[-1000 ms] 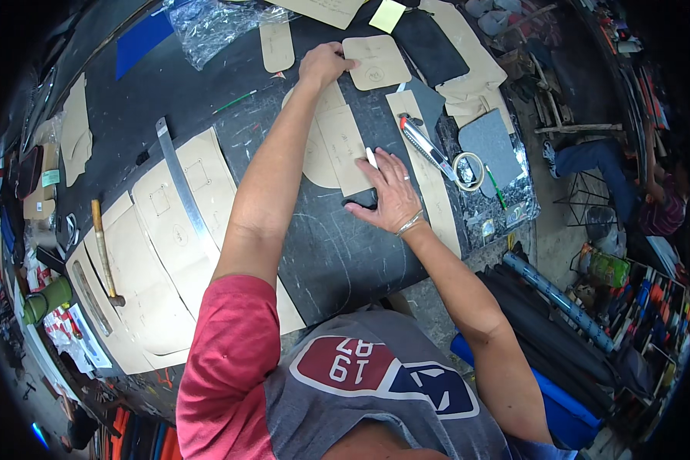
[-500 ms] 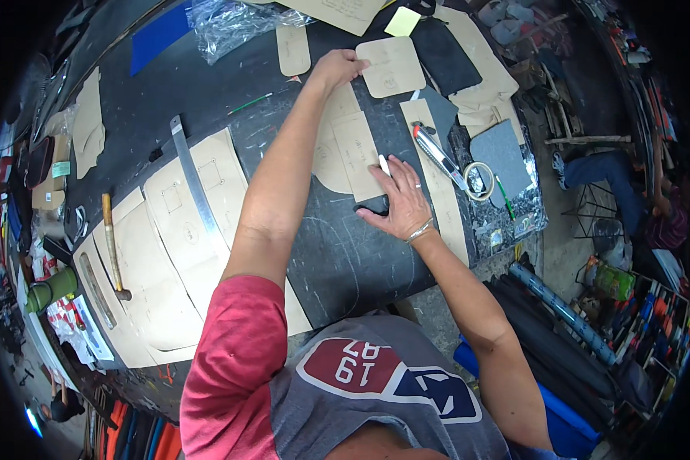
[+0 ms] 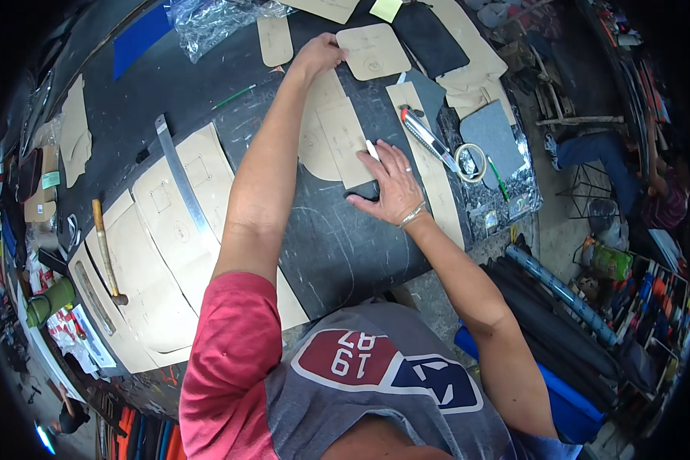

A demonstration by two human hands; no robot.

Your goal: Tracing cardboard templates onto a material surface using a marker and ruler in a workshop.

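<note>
My left hand (image 3: 320, 57) reaches to the far side of the table, its bent fingertips at the left edge of a square tan card pattern with rounded corners (image 3: 372, 52). My right hand (image 3: 395, 184) rests palm down, with a slim white marking stick (image 3: 372, 150) between its fingers and its thumb spread aside. The fingers lie at the right edge of a tan pattern piece (image 3: 341, 146) with pencil lines. To the right lies a long card strip (image 3: 437, 176), with a red-tipped utility knife (image 3: 428, 139) across it.
A roll of tape (image 3: 470, 162) and a green pencil (image 3: 498, 179) lie right of the strip. At left, large card patterns (image 3: 169, 276) carry a steel ruler (image 3: 180, 172) and a hammer (image 3: 107, 245). Clear plastic (image 3: 215, 27) sits at the back. Another person (image 3: 663, 192) sits far right.
The whole view has shifted slightly, so the table's contents appear a little higher and further left. Both hands keep their places on the card pieces.
</note>
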